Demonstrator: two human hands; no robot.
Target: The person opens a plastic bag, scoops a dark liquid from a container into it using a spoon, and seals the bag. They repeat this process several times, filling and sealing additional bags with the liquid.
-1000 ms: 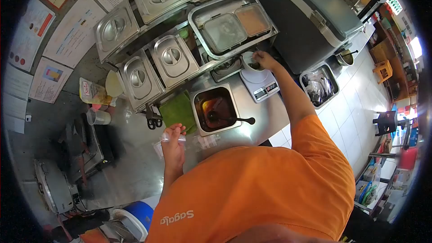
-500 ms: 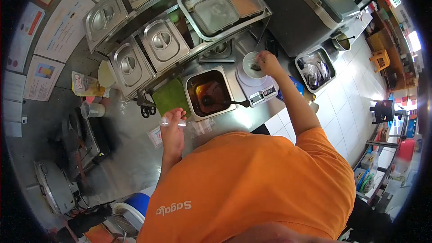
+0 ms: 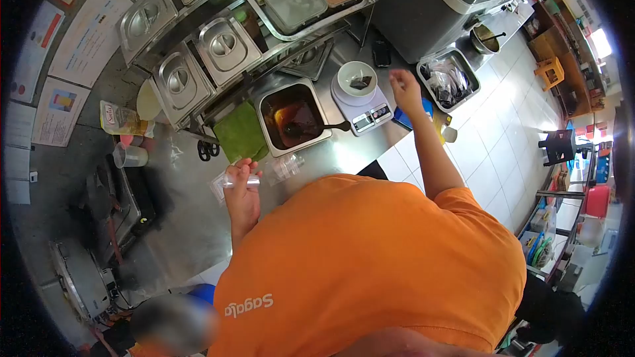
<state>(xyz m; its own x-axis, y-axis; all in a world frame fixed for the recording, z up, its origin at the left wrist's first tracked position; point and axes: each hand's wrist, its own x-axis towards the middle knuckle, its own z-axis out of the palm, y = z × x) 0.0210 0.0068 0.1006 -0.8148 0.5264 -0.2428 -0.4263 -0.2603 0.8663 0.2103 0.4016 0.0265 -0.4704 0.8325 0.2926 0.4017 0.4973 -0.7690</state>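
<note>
My left hand (image 3: 243, 192) is closed around a small clear plastic bag (image 3: 241, 181), near the counter's front edge. My right hand (image 3: 405, 87) is raised just right of the white bowl, its fingers curled; whether it holds anything is too small to tell. The white bowl (image 3: 345, 87) holds a dark piece and sits on a white digital scale (image 3: 370, 119). Left of the scale, a steel pan (image 3: 321, 133) contains brown sauce and a black-handled ladle (image 3: 337, 126). A green cloth (image 3: 239, 133) lies left of that pan.
Lidded steel containers (image 3: 225, 46) stand on a rack behind. A metal tray of packets (image 3: 450, 79) lies at the right, below a large grey box (image 3: 410, 6). Black scissors (image 3: 208, 151) rest left of the cloth. A person (image 3: 173, 324) is at the bottom left.
My right hand has moved away from the bowl to its right, uncovering the bowl's inside. The whole view has shifted slightly, and a person has appeared at the lower left.
</note>
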